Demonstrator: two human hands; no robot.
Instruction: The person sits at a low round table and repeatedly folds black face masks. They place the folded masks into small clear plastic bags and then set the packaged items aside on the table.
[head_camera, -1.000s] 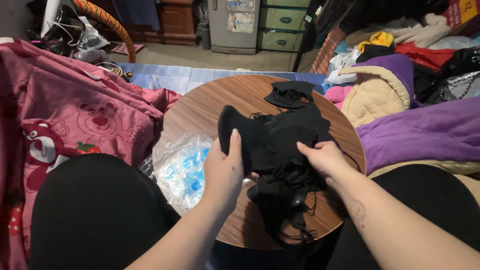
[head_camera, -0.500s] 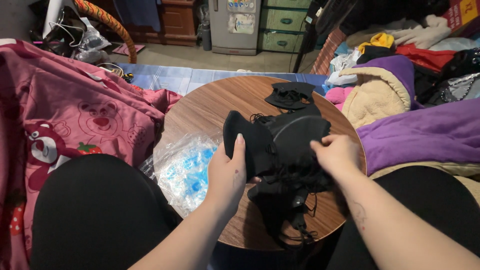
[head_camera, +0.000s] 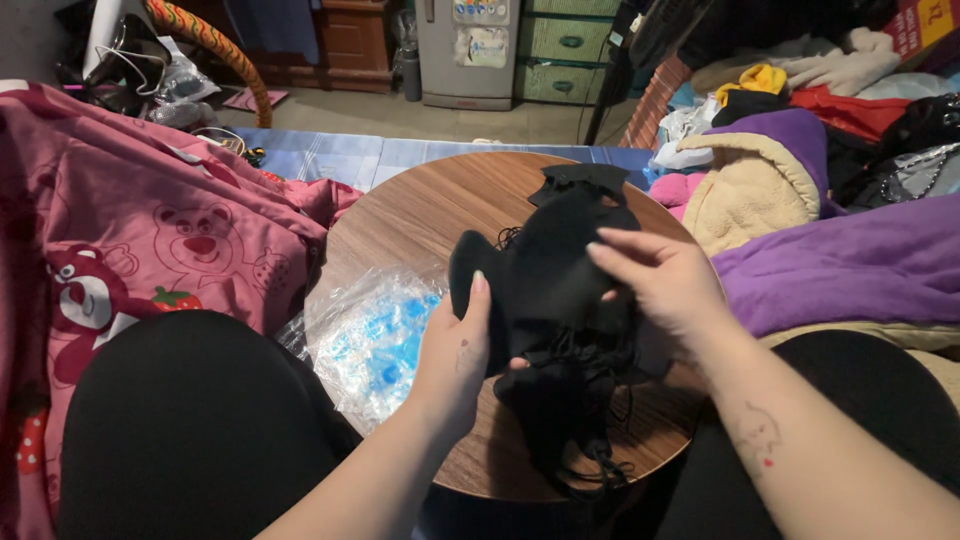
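I hold a black padded garment (head_camera: 552, 275) with thin straps over a round wooden table (head_camera: 430, 215). My left hand (head_camera: 457, 350) grips its lower left edge, thumb up along the fabric. My right hand (head_camera: 655, 280) pinches its right side, fingers reaching across the top. Black straps (head_camera: 585, 450) dangle from it onto the table's near edge. A second small black cloth piece (head_camera: 585, 178) lies at the far side of the table.
A clear plastic bag with blue print (head_camera: 375, 335) lies on the table's left side. A pink bear-print blanket (head_camera: 150, 240) is at the left, a purple blanket (head_camera: 840, 265) and a clothes pile (head_camera: 790, 110) at the right. My legs in black flank the table.
Both hands have folded the black garment up and inward, bringing it closer together. My right hand has risen from the garment's lower side to its upper right.
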